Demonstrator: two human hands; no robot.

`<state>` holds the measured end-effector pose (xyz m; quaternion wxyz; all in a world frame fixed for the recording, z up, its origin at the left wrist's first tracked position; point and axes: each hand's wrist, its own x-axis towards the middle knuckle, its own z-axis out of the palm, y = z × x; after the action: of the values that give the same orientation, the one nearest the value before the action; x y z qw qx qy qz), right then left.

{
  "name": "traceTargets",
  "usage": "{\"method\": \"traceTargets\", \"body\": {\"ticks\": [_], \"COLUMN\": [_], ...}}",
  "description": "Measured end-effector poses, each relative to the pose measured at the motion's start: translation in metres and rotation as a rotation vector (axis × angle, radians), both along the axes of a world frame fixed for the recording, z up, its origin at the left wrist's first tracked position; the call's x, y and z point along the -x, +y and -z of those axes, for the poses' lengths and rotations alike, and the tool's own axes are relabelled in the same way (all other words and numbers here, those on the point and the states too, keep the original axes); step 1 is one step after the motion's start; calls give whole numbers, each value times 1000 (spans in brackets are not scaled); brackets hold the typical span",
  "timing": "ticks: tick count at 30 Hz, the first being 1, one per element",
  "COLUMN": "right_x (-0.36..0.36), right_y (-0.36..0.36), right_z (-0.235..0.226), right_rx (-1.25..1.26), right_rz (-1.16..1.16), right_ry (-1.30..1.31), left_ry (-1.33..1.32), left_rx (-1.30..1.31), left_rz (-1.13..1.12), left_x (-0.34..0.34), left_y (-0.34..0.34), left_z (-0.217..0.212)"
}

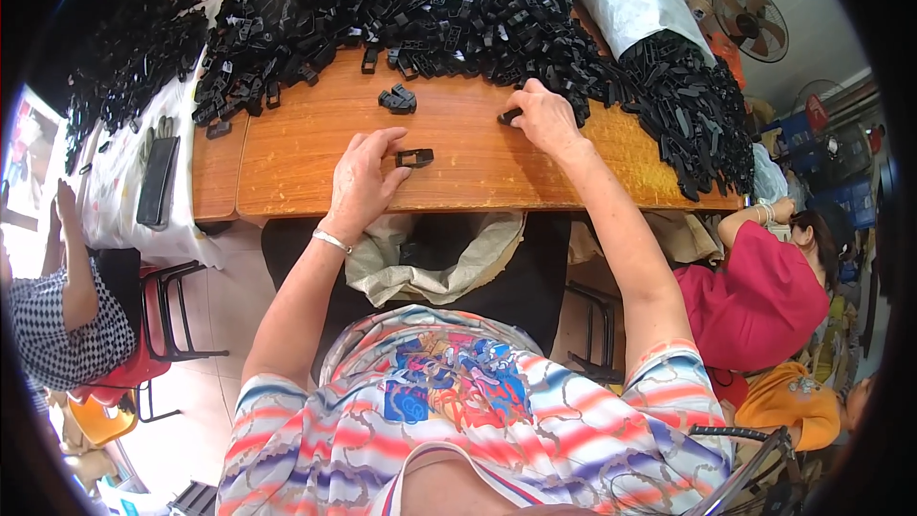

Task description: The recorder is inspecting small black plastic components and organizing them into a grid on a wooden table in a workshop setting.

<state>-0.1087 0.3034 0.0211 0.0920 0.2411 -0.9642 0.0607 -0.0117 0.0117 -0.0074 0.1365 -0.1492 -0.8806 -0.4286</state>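
My left hand is at the table's near side, thumb and fingers curved around the left end of a small black rectangular plastic frame. The frame's open middle shows beyond my fingertips. To the right and farther away, my right hand pinches a small dark plastic piece; its full shape is hidden by my fingers. Between and beyond the hands, a little cluster of black plastic parts lies on the wooden table.
Large heaps of black plastic parts spill from sacks along the far side. Narrower black pieces pile at right. An open sack hangs below the table's near edge. People sit at both sides, one in a red top.
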Motion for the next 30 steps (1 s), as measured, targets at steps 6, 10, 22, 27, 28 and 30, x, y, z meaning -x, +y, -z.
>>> {"method": "traceTargets", "body": {"ticks": [6, 10, 22, 27, 28, 30], "right_x": [-21, -32, -60, -60, -59, -58], "right_y": [-15, -24, -105, -109, -111, -113], "right_z": [8, 8, 8, 11, 10, 8], "right_rx": [232, 380, 534, 456, 455, 417], "right_rz": [39, -6, -277, -249, -249, -228], "right_ry": [-169, -159, -116, -170, -172, -201], "left_ry": [-3, -13, -17, -14, -14, -10], "left_rx": [-5, -11, -19, -13, -17, -21], "left_rz": [-10, -33, -22, -26, -21, -22], "left_x": [1, 2, 2, 2, 2, 2], "left_y": [-1, -1, -1, -1, -1, -3], "left_z": [0, 2, 4, 2, 2, 5]}}
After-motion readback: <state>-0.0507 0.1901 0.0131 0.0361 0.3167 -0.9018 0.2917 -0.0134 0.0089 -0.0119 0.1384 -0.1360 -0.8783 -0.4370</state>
